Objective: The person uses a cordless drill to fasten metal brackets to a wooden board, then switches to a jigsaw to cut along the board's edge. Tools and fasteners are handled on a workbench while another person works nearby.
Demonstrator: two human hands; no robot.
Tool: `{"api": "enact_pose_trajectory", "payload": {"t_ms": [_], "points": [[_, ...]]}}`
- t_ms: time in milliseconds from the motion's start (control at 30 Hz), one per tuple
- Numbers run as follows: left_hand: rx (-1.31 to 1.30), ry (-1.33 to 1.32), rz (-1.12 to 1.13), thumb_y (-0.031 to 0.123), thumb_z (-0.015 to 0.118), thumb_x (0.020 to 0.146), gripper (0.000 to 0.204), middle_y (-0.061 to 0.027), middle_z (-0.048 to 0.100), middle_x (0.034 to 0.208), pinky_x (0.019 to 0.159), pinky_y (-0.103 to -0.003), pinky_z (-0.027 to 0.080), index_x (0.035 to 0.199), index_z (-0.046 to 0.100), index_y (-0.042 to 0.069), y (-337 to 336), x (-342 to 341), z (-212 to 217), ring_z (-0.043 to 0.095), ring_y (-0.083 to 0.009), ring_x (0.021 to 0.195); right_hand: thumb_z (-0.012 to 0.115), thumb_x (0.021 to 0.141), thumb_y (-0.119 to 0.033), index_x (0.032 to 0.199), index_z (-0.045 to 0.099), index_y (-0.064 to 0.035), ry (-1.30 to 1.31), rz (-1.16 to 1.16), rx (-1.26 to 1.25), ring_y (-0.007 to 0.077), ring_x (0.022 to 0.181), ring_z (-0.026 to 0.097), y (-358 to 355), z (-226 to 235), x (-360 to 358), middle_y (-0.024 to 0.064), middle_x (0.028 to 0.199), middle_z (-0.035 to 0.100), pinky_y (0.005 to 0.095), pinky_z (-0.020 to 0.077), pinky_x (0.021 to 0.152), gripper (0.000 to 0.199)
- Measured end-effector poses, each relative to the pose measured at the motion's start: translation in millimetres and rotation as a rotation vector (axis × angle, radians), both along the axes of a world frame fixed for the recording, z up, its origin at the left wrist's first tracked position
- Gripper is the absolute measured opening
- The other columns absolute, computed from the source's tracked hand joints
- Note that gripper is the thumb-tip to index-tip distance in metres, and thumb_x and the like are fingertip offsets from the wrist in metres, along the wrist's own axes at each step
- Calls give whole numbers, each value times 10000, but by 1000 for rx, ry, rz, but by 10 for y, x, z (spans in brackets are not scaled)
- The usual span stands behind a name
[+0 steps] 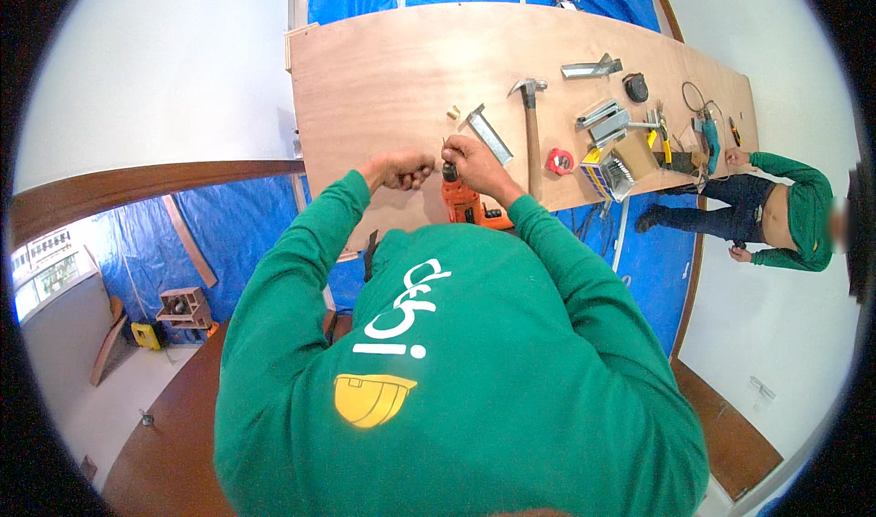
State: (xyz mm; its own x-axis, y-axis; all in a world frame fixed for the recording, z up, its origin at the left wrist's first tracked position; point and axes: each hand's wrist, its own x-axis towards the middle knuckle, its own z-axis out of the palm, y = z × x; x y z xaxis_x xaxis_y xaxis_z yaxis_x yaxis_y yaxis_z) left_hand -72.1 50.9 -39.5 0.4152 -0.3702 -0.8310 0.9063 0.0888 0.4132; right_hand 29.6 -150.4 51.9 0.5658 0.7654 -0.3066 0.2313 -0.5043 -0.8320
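Note:
An orange power drill [462, 205] lies at the table's near edge, in front of my chest, with its black chuck pointing away from me. My right hand [481, 165] is closed around the chuck end, and a thin drill bit seems to stick up beside its fingers. Just left of the chuck is my left hand [407, 169], its fingers curled together and apart from the drill; whatever they may hold is too small to make out. Beyond my right hand lies a metal channel piece [490, 135], with a small brass-coloured part [453, 112] nearby.
Right of the drill lie a claw hammer [532, 125], a red tape measure [560, 161], an open carton [630, 166] and metal brackets [602, 120]. Farther right are a black tape measure [636, 87] and a blue power tool [709, 134]. Another person [792, 211] stands at the table's right end.

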Motion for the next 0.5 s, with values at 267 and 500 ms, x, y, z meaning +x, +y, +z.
{"api": "enact_pose_trajectory", "payload": {"t_ms": [267, 500], "points": [[915, -648, -275, 338, 634, 1025, 369, -236, 722, 835, 835, -534, 561, 990, 734, -16, 1, -300, -42, 712, -437, 829, 648, 1021, -176, 967, 649, 40, -196, -22, 0, 462, 894, 679, -49, -41, 199, 265, 900, 677, 519, 530, 815, 223], [1044, -712, 84, 238, 657, 1018, 288, -278, 719, 1133, 976, -550, 525, 1119, 724, -23, -418, -170, 11, 675, -464, 1103, 645, 1022, -201, 1022, 692, 40, -39, -73, -77, 408, 889, 700, -43, -122, 411, 247, 936, 714, 503, 546, 833, 246]]}}
